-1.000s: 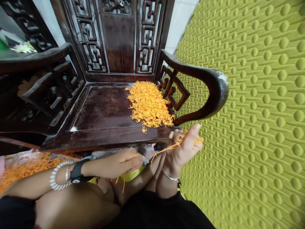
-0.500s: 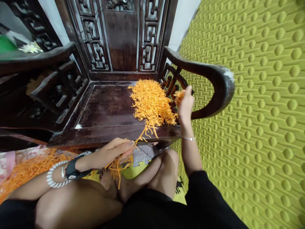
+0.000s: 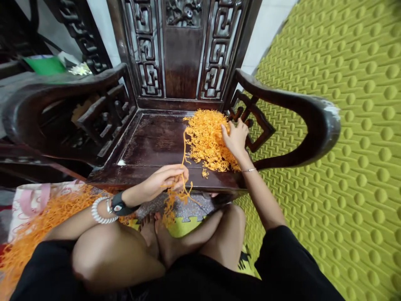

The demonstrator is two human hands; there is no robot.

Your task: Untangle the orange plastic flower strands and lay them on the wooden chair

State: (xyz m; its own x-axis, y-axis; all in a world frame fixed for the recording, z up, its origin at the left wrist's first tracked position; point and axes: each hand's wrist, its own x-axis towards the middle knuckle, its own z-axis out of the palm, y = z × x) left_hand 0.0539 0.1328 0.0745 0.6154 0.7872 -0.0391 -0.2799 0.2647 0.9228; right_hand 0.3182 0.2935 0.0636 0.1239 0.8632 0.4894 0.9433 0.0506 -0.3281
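Observation:
My left hand point(image 3: 167, 179) is closed on a bunch of branching orange plastic strands point(image 3: 169, 207), which hang down from it in front of the dark wooden chair. One long strand rises from these fingers towards the pile on the seat. My right hand point(image 3: 236, 137) lies at the right side of the pile of small orange spiky pieces point(image 3: 206, 136), fingers spread and the tips touching or just over it. No piece shows in its grasp. A single loose orange piece point(image 3: 205, 173) lies on the seat just in front of the pile.
The chair's seat point(image 3: 156, 136) bears the pile, with a curved armrest point(image 3: 319, 125) on the right and another armrest point(image 3: 28, 96) on the left. A heap of orange strands point(image 3: 78, 205) lies by a pink-handled bag point(image 3: 23, 209). A bumpy green mat point(image 3: 344, 188) covers the right.
My right hand has opened and moved onto the pile's right side; the orange clump it held has left it. My left hand has come up closer to the seat. The view has shifted.

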